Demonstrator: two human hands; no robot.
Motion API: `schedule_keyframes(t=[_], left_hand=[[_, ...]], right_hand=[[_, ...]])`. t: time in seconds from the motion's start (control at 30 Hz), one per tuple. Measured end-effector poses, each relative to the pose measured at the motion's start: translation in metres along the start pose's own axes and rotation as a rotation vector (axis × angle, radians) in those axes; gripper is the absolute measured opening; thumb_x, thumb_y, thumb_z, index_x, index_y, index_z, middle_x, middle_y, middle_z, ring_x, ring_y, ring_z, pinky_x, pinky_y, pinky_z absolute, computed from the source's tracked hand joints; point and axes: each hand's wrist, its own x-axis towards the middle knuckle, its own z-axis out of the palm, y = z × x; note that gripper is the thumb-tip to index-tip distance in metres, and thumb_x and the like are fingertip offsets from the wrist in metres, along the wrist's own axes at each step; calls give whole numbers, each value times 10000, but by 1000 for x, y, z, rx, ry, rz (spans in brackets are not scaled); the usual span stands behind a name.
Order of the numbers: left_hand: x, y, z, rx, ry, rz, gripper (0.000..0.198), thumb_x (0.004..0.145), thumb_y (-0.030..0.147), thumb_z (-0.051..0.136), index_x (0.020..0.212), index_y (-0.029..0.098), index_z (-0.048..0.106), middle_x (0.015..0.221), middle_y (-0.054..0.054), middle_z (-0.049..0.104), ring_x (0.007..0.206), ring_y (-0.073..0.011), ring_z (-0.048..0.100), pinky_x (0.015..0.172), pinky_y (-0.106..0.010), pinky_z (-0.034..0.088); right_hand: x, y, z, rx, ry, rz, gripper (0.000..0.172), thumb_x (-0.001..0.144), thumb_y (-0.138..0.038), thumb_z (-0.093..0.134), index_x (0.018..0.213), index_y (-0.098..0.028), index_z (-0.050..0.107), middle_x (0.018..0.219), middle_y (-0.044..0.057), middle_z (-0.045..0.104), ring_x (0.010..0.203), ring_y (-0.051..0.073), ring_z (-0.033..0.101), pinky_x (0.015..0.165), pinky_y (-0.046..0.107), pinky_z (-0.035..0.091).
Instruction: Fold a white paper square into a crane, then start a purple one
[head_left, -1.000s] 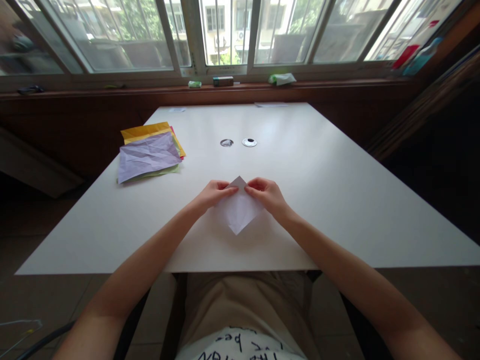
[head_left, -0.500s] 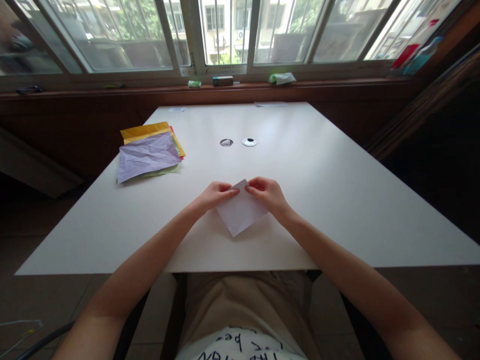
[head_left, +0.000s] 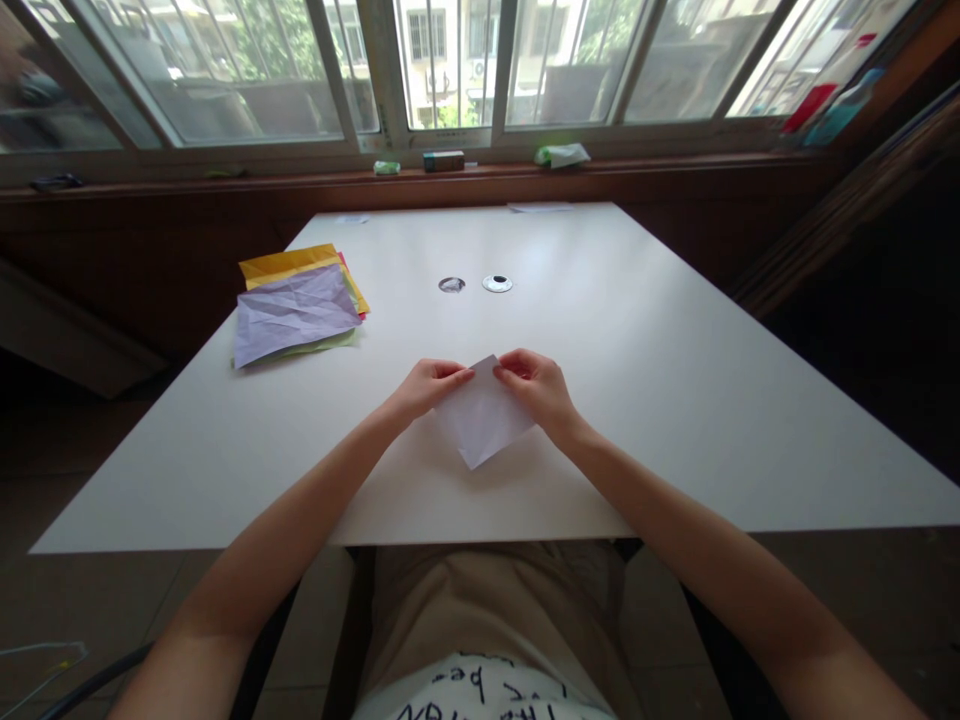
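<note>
A pale, folded sheet of paper (head_left: 484, 420) is held over the near middle of the white table, one corner pointing away from me and another toward me. My left hand (head_left: 430, 388) pinches its upper left edge, thumb on top. On the opposite side, my right hand (head_left: 534, 388) grips the upper right edge between thumb and curled fingers. Both thumbs lie close to the far corner. The fingers behind the paper are partly hidden.
On the table's (head_left: 675, 420) left lies a stack of coloured paper, with a creased lavender sheet (head_left: 296, 312) over a yellow sheet (head_left: 289, 262). Two round holes (head_left: 452, 285) are in the tabletop ahead. Small items, including a dark box (head_left: 444, 161), line the windowsill.
Both hands have shifted slightly away from me with the paper. The left thumb has slid a little outward from the far corner. The stack of paper stays where it was.
</note>
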Motion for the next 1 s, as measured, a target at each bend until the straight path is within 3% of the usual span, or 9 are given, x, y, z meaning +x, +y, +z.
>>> schedule_keyframes(t=[0.2,0.57,0.83,1.0], left_hand=[[2,-1,-6,26,21,79,374,632,464,654,780,121,681,701,-38,648,638,-127,539,577,-223,381],[4,-2,-15,-35,-36,60,362,582,363,708,860,132,693,774,-53,678,690,-153,582,622,-252,433],[4,-1,-11,-96,125,58,363,539,366,734,803,119,697,731,-56,672,672,-143,573,603,-259,456],[5,-4,-9,-127,180,99,376,523,384,745,775,110,692,708,-56,668,656,-145,570,579,-257,457]], right_hand=[[3,2,-2,18,111,-16,124,683,-293,562,719,-183,608,701,9,623,657,142,555,630,283,438],[3,2,-2,31,128,-35,141,699,-321,556,731,-190,597,738,16,628,666,143,548,620,278,436],[4,3,-2,64,193,-34,141,697,-313,570,745,-183,594,740,19,628,651,138,540,619,277,429],[4,2,-3,87,169,-27,156,694,-331,575,747,-185,591,750,15,626,685,144,558,648,281,443]])
